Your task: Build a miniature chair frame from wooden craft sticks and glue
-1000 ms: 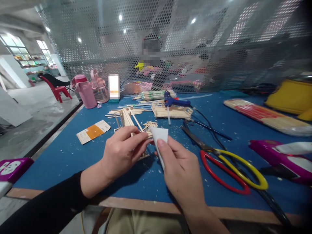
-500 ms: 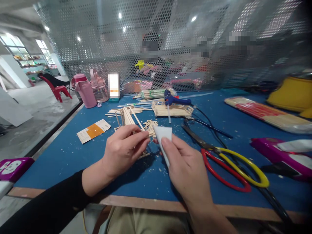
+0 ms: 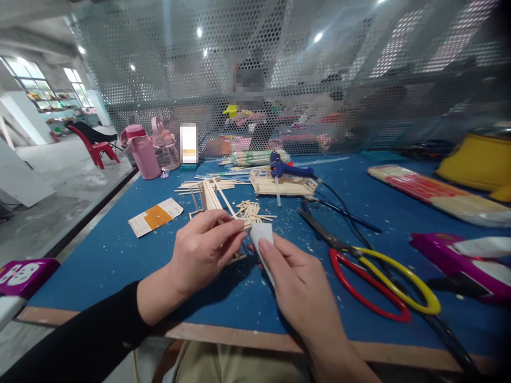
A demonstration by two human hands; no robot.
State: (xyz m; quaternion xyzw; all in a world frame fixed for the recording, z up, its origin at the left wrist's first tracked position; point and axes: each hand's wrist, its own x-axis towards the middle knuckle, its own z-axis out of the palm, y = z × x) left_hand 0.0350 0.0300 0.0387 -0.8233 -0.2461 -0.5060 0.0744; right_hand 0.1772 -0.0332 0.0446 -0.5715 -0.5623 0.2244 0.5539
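My left hand (image 3: pixel 202 249) is closed on a small frame of thin wooden sticks (image 3: pixel 211 194), pinching it at the near right; the fingers hide much of its lower part. Between the thumb and fingers of my right hand (image 3: pixel 305 279) is a folded piece of pale grey paper (image 3: pixel 263 232), its top edge close to the left fingertips and the stick ends there. Whether the paper touches the wood I cannot tell. Just behind lies a pile of short cut sticks (image 3: pixel 253 209). Scissors (image 3: pixel 347 247) with one red and one yellow handle rest right of my right hand.
A blue glue gun (image 3: pixel 293 169) lies on a stick-built tray (image 3: pixel 263 186), its cord trailing right. An orange-and-white card (image 3: pixel 155 217) is at left. Pink bottles (image 3: pixel 144 157), packed sticks (image 3: pixel 431 191) and a purple tool (image 3: pixel 451 260) stand or lie around. Perforated metal sheet (image 3: pixel 159 90) closes the back.
My right hand has brought the folded paper left and down, nearer the left fingertips. The left hand keeps its hold on the stick frame. The view has shifted slightly.
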